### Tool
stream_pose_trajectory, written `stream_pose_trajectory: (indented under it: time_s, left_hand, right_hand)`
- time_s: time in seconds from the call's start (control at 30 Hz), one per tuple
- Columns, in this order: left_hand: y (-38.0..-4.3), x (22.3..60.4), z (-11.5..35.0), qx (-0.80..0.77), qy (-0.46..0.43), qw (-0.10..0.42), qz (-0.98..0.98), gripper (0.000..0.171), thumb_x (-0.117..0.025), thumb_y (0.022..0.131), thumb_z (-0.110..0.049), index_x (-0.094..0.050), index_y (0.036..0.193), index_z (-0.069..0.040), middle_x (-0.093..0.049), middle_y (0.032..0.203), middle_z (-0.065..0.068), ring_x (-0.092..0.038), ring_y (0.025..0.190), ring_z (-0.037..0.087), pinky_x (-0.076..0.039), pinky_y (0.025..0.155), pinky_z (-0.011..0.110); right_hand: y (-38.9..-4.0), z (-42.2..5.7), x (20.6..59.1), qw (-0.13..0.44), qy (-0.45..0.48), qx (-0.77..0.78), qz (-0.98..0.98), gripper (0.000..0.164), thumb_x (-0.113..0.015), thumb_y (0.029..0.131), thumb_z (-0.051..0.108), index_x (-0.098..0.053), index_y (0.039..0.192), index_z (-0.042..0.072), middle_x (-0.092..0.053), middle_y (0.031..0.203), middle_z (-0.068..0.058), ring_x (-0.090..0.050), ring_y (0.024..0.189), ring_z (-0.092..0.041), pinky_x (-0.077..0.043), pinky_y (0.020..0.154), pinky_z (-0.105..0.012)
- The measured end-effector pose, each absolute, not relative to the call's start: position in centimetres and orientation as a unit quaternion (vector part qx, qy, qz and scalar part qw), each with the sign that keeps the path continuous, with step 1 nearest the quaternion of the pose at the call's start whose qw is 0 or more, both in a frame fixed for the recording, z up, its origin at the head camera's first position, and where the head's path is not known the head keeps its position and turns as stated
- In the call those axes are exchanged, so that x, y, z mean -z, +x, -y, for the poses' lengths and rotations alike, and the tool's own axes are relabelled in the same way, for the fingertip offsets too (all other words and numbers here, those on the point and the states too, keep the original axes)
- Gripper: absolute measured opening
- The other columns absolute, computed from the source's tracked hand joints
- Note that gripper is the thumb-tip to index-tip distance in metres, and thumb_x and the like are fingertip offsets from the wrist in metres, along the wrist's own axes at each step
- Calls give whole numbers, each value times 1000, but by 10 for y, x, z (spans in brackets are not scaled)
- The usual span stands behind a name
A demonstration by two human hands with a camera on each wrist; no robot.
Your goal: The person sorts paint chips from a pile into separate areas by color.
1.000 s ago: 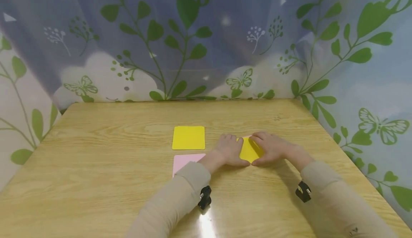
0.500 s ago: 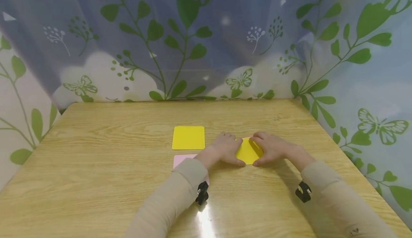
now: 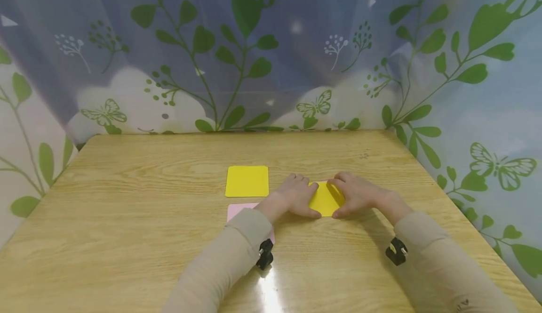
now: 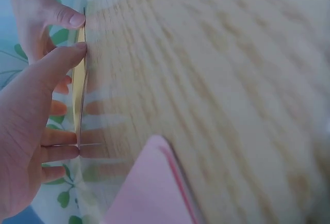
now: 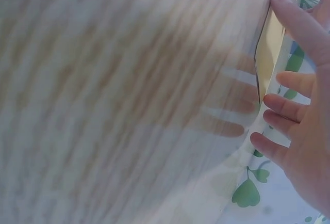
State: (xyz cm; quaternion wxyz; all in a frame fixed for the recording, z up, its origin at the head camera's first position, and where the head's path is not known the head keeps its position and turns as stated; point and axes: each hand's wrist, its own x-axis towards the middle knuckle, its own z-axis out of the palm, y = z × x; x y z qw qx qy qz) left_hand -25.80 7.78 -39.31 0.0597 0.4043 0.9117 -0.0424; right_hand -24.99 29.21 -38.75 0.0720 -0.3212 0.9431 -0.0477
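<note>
A yellow square card (image 3: 325, 199) lies low over the table between my two hands, with a thin pink strip showing at its far edge. My left hand (image 3: 295, 196) grips its left side, thumb at the near edge and fingers toward the far one. On the right side my right hand (image 3: 357, 194) holds it the same way. Seen edge-on in the left wrist view, the card (image 4: 79, 90) bows slightly. The fingers of the right hand (image 5: 304, 131) reach the card's edge in the right wrist view.
A second yellow card or stack (image 3: 247, 181) lies flat left of the hands. Nearer, a pink stack (image 3: 240, 210) is partly hidden under the left forearm. All rest on a wooden table (image 3: 127, 209), with a leaf-patterned curtain (image 3: 262, 68) behind.
My left hand has shifted slightly left, so the thumbs stand farther apart and more of the yellow card shows. The left sleeve covers more of the pink stack. The right hand stays nearly still.
</note>
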Motion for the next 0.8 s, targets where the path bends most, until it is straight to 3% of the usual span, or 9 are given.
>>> stream_pose_trajectory:
  time_s: [0.57, 0.8]
  left_hand:
    - [-256, 394, -80, 53, 409, 57, -909, 85, -47, 79, -72, -39, 140, -14, -45, 135, 11, -39, 123, 25, -23, 106, 41]
    - [-256, 392, -80, 57, 411, 60, -908, 85, -47, 79, -72, -40, 140, -14, -45, 134, 11, -39, 123, 25, -23, 106, 40]
  right_hand:
    - [-252, -288, 384, 91, -302, 38, -948, 94, -76, 65, 55, -44, 127, -8, -41, 106, -15, -40, 95, -27, -41, 81, -41]
    - [-251, -285, 381, 101, -295, 49, -949, 88, -77, 65, 51, -45, 122, -8, -42, 110, -17, -40, 102, -32, -39, 88, -46]
